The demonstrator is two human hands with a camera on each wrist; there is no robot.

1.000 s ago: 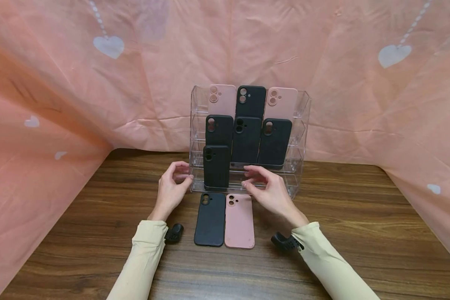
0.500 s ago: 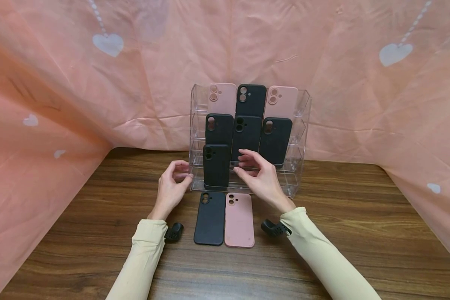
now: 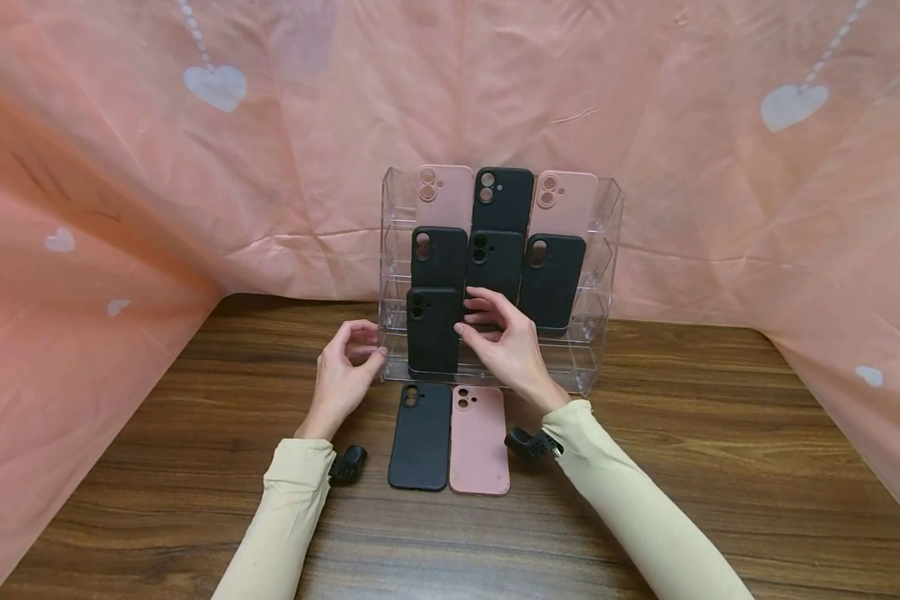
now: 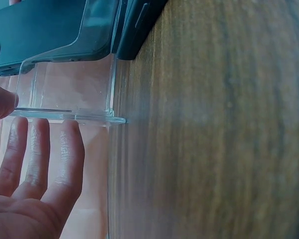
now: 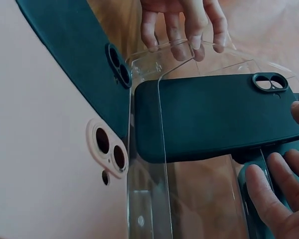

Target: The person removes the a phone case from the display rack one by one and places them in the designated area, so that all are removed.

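While the left hand [image 3: 342, 367] still pinches the side of the clear acrylic tiered stand [image 3: 581, 360], the right hand [image 3: 512, 346] has moved leftward, thumb and fingers apart, beside the black rectangular phone case [image 3: 432, 333] in its front tier.

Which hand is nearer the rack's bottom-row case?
Right. The right hand is at the right edge of the case; contact isn't clear. The left hand is left of it, across a gap, pinching the rack's side wall.
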